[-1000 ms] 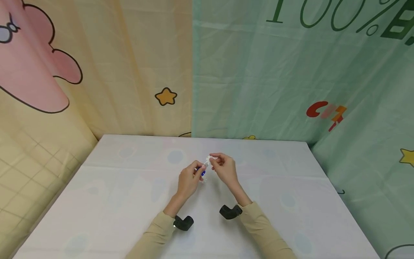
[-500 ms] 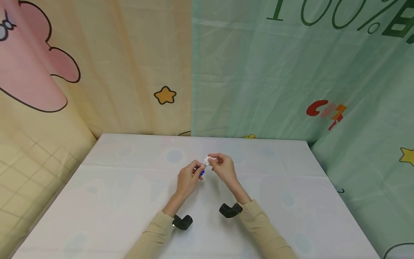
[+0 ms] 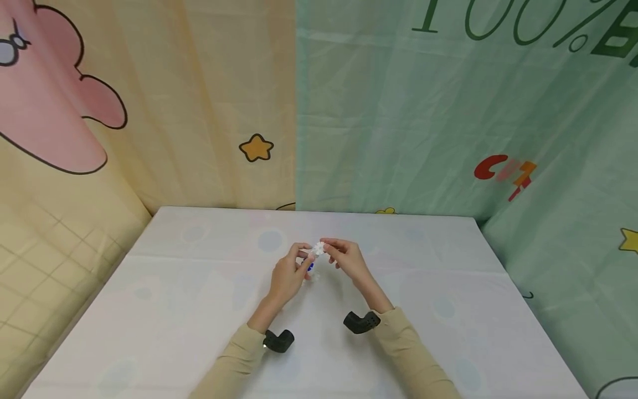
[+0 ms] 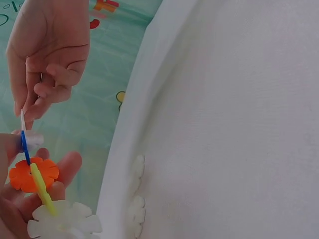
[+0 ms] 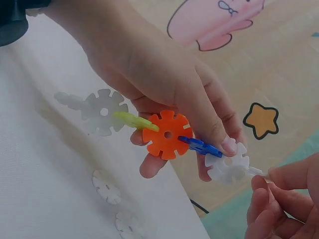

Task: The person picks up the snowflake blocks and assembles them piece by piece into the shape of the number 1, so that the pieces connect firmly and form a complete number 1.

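Observation:
My left hand (image 3: 287,275) holds a chain of notched plastic snowflake discs, thumb and fingers pinching its white disc (image 5: 228,163) by the blue disc (image 5: 200,146). Down the chain come an orange disc (image 5: 167,134), a yellow disc (image 5: 135,121) and a translucent white disc (image 5: 104,112), with another pale disc (image 5: 70,100) at the tail. My right hand (image 3: 350,261) pinches an edge-on white disc (image 5: 256,171) between thumb and forefinger at the chain's upper end, where it meets the white disc. The right fingertips cover part of that end disc.
Two loose white discs (image 5: 106,186) lie on the white-covered table (image 3: 189,310), beneath the hands. Printed curtains (image 3: 219,111) hang behind the table. A black wrist camera (image 3: 279,341) sticks out from each cuff.
The fingers of my left hand have shifted and spread a little around the chain. My right hand has turned slightly, and more of the white discs shows between the hands.

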Action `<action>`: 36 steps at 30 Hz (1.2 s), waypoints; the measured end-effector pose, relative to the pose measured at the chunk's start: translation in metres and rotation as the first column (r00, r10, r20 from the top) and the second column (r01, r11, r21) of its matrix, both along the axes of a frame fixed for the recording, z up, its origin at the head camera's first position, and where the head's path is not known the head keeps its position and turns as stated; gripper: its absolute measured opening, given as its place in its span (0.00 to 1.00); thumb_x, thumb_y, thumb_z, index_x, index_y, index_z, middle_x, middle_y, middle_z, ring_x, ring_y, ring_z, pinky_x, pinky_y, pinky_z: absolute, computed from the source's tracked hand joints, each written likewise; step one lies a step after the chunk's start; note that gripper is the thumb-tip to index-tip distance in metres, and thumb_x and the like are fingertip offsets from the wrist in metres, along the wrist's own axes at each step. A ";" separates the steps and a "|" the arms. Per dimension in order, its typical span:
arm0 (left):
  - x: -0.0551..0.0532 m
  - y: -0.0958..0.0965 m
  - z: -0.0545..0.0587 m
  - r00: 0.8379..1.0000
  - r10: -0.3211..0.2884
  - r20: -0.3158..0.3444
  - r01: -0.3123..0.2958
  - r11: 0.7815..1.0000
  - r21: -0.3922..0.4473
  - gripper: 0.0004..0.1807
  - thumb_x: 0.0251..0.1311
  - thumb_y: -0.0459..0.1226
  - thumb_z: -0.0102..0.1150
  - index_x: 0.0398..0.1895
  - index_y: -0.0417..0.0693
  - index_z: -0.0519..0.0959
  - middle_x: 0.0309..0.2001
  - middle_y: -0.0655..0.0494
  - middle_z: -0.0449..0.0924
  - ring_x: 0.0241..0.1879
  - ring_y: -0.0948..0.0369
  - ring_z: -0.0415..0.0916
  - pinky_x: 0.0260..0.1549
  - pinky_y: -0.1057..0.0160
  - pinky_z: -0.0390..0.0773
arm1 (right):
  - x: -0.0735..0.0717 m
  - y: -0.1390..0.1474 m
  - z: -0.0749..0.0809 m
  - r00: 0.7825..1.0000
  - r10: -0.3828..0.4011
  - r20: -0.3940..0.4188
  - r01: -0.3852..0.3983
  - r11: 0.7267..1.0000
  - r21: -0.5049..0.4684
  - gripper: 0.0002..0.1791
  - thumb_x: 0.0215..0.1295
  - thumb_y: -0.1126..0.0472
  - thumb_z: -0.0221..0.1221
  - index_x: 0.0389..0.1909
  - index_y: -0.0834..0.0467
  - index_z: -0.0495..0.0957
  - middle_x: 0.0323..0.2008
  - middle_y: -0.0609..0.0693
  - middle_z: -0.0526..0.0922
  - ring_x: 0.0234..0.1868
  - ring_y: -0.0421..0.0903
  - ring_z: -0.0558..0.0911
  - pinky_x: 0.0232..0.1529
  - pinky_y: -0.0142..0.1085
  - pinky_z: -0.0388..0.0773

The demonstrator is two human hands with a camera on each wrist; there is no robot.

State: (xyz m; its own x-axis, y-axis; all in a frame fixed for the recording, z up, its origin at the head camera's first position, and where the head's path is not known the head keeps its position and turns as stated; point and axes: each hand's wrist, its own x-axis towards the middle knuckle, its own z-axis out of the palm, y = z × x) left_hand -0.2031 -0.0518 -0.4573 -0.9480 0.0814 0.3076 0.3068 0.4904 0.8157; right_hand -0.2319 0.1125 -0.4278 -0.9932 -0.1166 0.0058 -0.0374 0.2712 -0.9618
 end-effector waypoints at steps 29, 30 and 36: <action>-0.001 -0.014 0.000 0.996 0.090 0.023 -0.092 0.986 0.137 0.11 0.57 0.42 0.67 0.41 0.51 0.81 0.30 0.52 0.78 0.13 0.61 0.75 0.13 0.69 0.69 | -0.006 -0.002 -0.030 0.995 0.065 -0.071 -0.056 0.990 0.126 0.14 0.60 0.64 0.63 0.48 0.62 0.81 0.33 0.58 0.84 0.21 0.40 0.76 0.21 0.28 0.69; -0.001 -0.014 0.000 0.996 0.087 0.024 -0.089 0.985 0.146 0.10 0.57 0.42 0.66 0.41 0.51 0.81 0.30 0.51 0.78 0.13 0.59 0.76 0.12 0.69 0.68 | -0.006 -0.003 -0.031 0.995 0.073 -0.074 -0.061 0.988 0.145 0.15 0.59 0.65 0.64 0.47 0.62 0.81 0.33 0.58 0.85 0.21 0.40 0.76 0.21 0.29 0.70; -0.002 -0.017 0.003 0.997 0.075 0.034 -0.079 0.984 0.158 0.10 0.60 0.42 0.64 0.43 0.50 0.81 0.36 0.47 0.79 0.15 0.53 0.80 0.12 0.70 0.66 | -0.006 -0.006 -0.038 0.990 0.138 -0.038 -0.122 0.950 0.287 0.17 0.57 0.63 0.66 0.48 0.60 0.81 0.37 0.56 0.85 0.22 0.40 0.75 0.25 0.30 0.72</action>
State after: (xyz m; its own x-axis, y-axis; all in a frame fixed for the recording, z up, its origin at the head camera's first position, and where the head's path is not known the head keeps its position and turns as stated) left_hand -0.2048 -0.0686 -0.4546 -0.9579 -0.0400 0.2843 0.2493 0.3746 0.8930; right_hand -0.2377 0.1066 -0.4660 -0.9683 -0.2497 0.0101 -0.1431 0.5209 -0.8415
